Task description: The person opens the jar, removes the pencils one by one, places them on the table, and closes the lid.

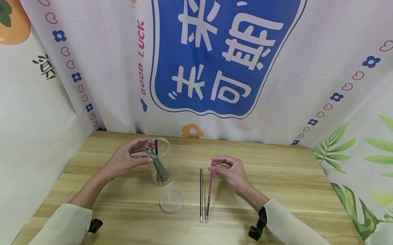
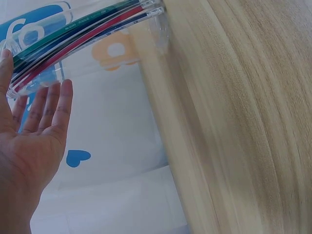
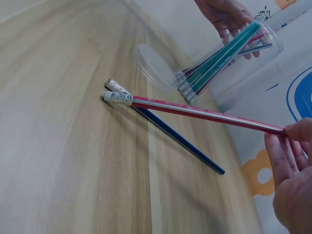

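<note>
Near the back left of the table, my left hand [image 1: 124, 158] holds a clear plastic jar [image 1: 166, 160] by its upper part, thumb on one side and fingers on the other. Several pencils [image 1: 160, 170], green, red and dark, lean inside it. My right hand [image 1: 230, 172] pinches a red pencil [image 3: 204, 115] by its eraserless end. That pencil's white eraser end points down at the tabletop; whether it touches the wood I cannot tell. Beside it a dark blue pencil [image 1: 201, 194] lies on the table, its eraser end toward me.
A round clear lid [image 1: 171, 202] lies on the wooden table [image 1: 122, 224] in front of the jar. Printed cloth [image 1: 269, 116] hangs along the table's back edge and sides. Each wrist wears a black camera mount [image 1: 258, 224].
</note>
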### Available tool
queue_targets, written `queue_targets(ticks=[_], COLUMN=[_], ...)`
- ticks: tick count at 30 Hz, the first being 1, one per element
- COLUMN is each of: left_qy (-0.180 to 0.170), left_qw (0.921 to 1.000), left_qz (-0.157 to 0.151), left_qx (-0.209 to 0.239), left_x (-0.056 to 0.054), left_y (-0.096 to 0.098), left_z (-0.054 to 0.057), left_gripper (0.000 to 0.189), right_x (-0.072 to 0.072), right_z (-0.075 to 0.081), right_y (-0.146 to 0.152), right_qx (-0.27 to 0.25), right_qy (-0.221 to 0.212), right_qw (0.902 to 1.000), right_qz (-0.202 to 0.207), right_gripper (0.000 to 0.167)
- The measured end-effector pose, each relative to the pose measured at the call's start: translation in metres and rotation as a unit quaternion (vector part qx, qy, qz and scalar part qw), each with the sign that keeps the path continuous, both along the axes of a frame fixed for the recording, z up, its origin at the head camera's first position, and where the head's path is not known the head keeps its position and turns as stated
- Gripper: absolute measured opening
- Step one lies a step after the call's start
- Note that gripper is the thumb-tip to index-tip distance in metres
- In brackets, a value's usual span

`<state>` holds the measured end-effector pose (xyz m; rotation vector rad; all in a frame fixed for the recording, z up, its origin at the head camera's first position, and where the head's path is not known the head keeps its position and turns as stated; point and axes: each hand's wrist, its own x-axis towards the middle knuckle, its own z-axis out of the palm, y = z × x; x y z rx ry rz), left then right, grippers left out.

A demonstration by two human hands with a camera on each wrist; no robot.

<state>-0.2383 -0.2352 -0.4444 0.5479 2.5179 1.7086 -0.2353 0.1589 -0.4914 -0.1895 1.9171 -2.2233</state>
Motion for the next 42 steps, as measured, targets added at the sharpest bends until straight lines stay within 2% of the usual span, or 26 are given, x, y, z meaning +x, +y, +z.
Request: queue_targets(ticks=[11, 17, 32, 42], left_qy=[0.013, 0.013, 0.016, 0.009], left_qw=[0.9999, 0.9999, 0.9998, 0.9999], left_qz=[-0.001, -0.001, 0.003, 0.005], left_qx=[-0.006, -0.007, -0.015, -0.012], left_x=[0.001, 0.002, 0.003, 0.003], left_y=[0.000, 0.000, -0.001, -0.001], left_z=[0.001, 0.002, 0.000, 0.000], left_gripper=[0.067, 0.067, 0.068, 0.069], right_x=[-0.012, -0.018, -0.027, -0.033], right_z=[-0.009, -0.012, -0.026, -0.036], right_y=[-0.001, -0.002, -0.003, -0.009], right_qx=[0.051, 0.070, 0.067, 0.069], right_qy=[0.016, 0.010, -0.022, -0.034], right_qw=[0.9985, 0.9975, 0.9975, 0.9971], right_qz=[-0.007, -0.008, 0.001, 0.001], right_gripper=[0.041, 0.042, 0.047, 0.041])
